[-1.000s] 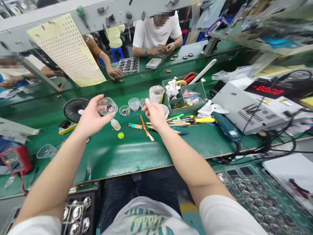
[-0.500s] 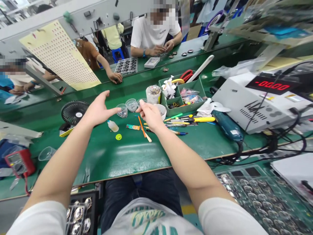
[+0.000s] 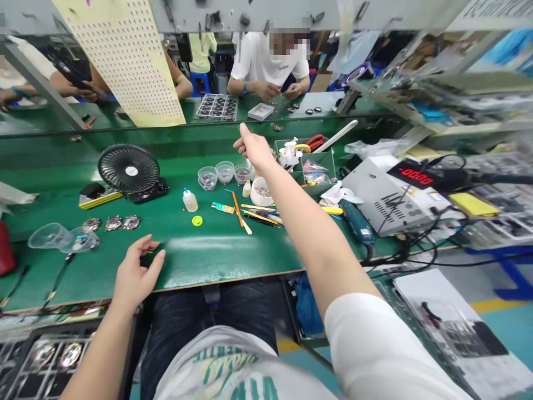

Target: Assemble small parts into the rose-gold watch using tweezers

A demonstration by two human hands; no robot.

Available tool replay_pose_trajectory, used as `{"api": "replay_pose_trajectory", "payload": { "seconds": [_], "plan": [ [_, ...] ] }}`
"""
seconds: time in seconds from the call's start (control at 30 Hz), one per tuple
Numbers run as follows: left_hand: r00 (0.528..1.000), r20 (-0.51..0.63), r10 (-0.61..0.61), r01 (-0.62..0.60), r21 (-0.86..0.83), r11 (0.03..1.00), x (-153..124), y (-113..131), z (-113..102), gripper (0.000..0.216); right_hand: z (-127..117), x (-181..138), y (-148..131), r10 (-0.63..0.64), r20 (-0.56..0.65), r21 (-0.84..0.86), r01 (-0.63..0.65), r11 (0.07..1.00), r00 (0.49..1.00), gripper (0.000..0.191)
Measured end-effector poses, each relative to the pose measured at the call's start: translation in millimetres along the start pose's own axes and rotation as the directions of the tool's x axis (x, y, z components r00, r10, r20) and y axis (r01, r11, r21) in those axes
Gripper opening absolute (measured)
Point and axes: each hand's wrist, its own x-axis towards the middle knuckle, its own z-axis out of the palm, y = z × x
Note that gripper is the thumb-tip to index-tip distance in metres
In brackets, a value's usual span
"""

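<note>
The left hand [image 3: 139, 272] hangs near the front edge of the green table [image 3: 187, 255], fingers loosely curled and parted from the thumb, its grip slack; the three round parts [image 3: 131, 222] lie in a row beyond it. The right hand [image 3: 256, 151] reaches out past the three clear cups [image 3: 225, 173], beside the bin [image 3: 328, 160], fingers bent; whether they pinch anything can't be made out. The cups stand side by side just left of a white bowl [image 3: 261, 194]. On the gray box [image 3: 385, 194], a red display [image 3: 413, 176] seems to read "-00.00". The wearer's shirt [image 3: 250, 375] bears green letters, of which a large "VI" is clearest; folds break up the rest. Print on the teal-and-orange tube [image 3: 222, 208] is too small to read, as is that on the co-worker's white shirt [image 3: 250, 58]. The yellow sheet [image 3: 120, 61] carries rows of red marks. Lettering at top right [image 3: 487, 14] is cut off.
</note>
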Motion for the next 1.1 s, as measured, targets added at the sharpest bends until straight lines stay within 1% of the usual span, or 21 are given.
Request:
{"api": "replay_pose_trajectory", "payload": {
  "seconds": [0.07, 0.13, 0.2, 0.27, 0.33, 0.4, 0.43, 0.47, 0.5, 0.53, 0.57, 0.6, 0.63, 0.67, 0.7, 0.73, 0.77, 0.83, 0.93, 1.0, 1.1],
  "plan": [
    [0.998, 0.047, -0.037, 0.037, 0.0, 0.999, 4, 4, 0, 0.068, 3, 6, 8, 0.026, 0.037, -0.057, -0.024, 0.998, 0.999, 0.076],
    [0.995, 0.086, -0.059, 0.06, -0.007, 0.998, 6, 7, -1, 0.07, 2, 6, 13, 0.016, 0.06, -0.076, -0.011, 0.997, 0.998, 0.076],
    [0.993, 0.095, -0.068, 0.071, -0.03, 0.997, 6, 7, -1, 0.07, -2, 3, 13, 0.009, 0.08, -0.07, -0.003, 0.998, 0.997, 0.076],
    [0.993, 0.096, -0.065, 0.071, -0.05, 0.996, 6, 6, -1, 0.069, -5, -3, 7, -0.014, 0.078, -0.052, 0.018, 0.998, 0.997, 0.075],
    [0.994, 0.097, -0.042, 0.047, -0.049, 0.998, 7, 5, 0, 0.067, -5, -18, -2, -0.086, 0.029, -0.016, 0.086, 0.996, 0.996, 0.074],
    [0.995, 0.102, 0.003, -0.002, -0.012, 1.0, 8, 5, 2, 0.062, 3, -44, -9, -0.224, -0.064, -0.006, 0.224, 0.975, 0.973, 0.071],
    [0.994, 0.101, 0.036, -0.038, 0.02, 0.999, 9, 6, 3, 0.059, 10, -63, -10, -0.322, -0.104, -0.031, 0.321, 0.947, 0.941, 0.069],
    [0.992, 0.096, 0.078, -0.083, 0.058, 0.995, 9, 8, 4, 0.055, 19, -83, -8, -0.441, -0.11, -0.09, 0.433, 0.897, 0.891, 0.065],
    [0.987, 0.092, 0.129, -0.139, 0.101, 0.985, 8, 11, 5, 0.053, 29, -105, -5, -0.561, -0.036, -0.137, 0.552, 0.822, 0.827, 0.062],
    [0.979, 0.091, 0.184, -0.196, 0.146, 0.97, 7, 15, 6, 0.051, 40, -127, 1, -0.67, 0.123, -0.128, 0.681, 0.721, 0.732, 0.058],
    [0.967, 0.093, 0.239, -0.253, 0.192, 0.948, 6, 19, 8, 0.05, 50, -148, 8, -0.734, 0.31, -0.074, 0.786, 0.614, 0.603, 0.05],
    [0.95, 0.119, 0.288, -0.309, 0.231, 0.923, 5, 23, 10, 0.05, 59, -166, 15, -0.731, 0.47, -0.032, 0.837, 0.547, 0.495, 0.041],
    [0.942, 0.142, 0.304, -0.331, 0.258, 0.907, 4, 27, 11, 0.049, 67, -181, 21, -0.687, 0.593, -0.011, 0.858, 0.514, 0.42, 0.035],
    [0.94, 0.158, 0.303, -0.337, 0.288, 0.896, 3, 29, 13, 0.049, 73, -192, 28, -0.627, 0.695, 0.023, 0.86, 0.509, 0.352, 0.035],
    [0.938, 0.176, 0.297, -0.34, 0.318, 0.885, 1, 30, 15, 0.051, 78, -200, 33, -0.571, 0.764, 0.055, 0.851, 0.522, 0.301, 0.039],
    [0.939, 0.19, 0.287, -0.338, 0.348, 0.875, -1, 30, 16, 0.055, 82, -203, 37, -0.519, 0.811, 0.069, 0.838, 0.541, 0.269, 0.043],
    [0.939, 0.202, 0.279, -0.338, 0.376, 0.863, -5, 29, 17, 0.062, 85, -204, 40, -0.478, 0.842, 0.07, 0.828, 0.557, 0.25, 0.048],
    [0.933, 0.231, 0.277, -0.353, 0.425, 0.834, -15, 26, 15, 0.072, 87, -202, 43, -0.424, 0.873, 0.049, 0.82, 0.571, 0.243, 0.055],
    [0.927, 0.253, 0.276, -0.367, 0.468, 0.804, -35, 22, 10, 0.076, 87, -198, 45, -0.387, 0.896, 0.035, 0.832, 0.553, 0.22, 0.061],
    [0.933, 0.242, 0.266, -0.354, 0.484, 0.8, -48, 18, 6, 0.077, 86, -199, 46, -0.376, 0.906, 0.041, 0.844, 0.534, 0.194, 0.063],
    [0.935, 0.23, 0.27, -0.351, 0.507, 0.787, -60, 13, 1, 0.08, 87, -200, 50, -0.37, 0.912, 0.035, 0.866, 0.499, 0.176, 0.066]
  ]
}}
